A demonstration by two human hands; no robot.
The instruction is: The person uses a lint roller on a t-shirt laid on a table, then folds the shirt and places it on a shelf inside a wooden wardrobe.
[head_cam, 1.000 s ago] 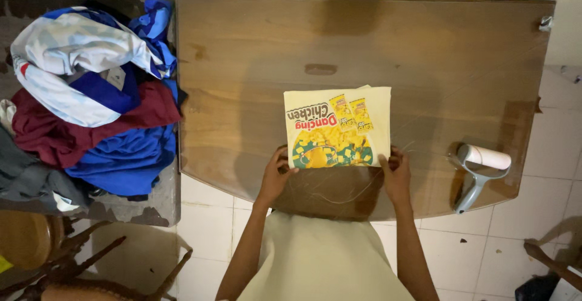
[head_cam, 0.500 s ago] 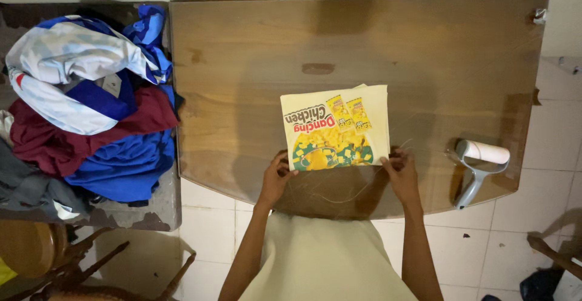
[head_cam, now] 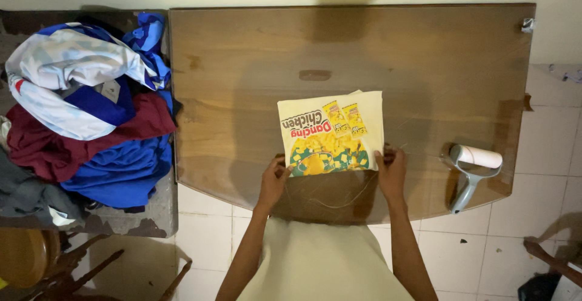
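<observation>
A folded cream cloth with a yellow and green printed picture (head_cam: 331, 132) lies flat near the front edge of a brown wooden table (head_cam: 254, 64). My left hand (head_cam: 274, 180) pinches its near left corner. My right hand (head_cam: 392, 170) grips its near right corner. Both hands rest on the tabletop at the cloth's front edge.
A lint roller with a white roll and grey handle (head_cam: 473, 170) lies on the table's right front. A heap of blue, white and maroon clothes (head_cam: 85, 107) sits on a surface to the left. Wooden chair parts (head_cam: 54, 264) stand at lower left. Tiled floor lies below.
The cloth and both hands stay in nearly the same place; my hands have shifted slightly on the near corners. The view has drifted a little.
</observation>
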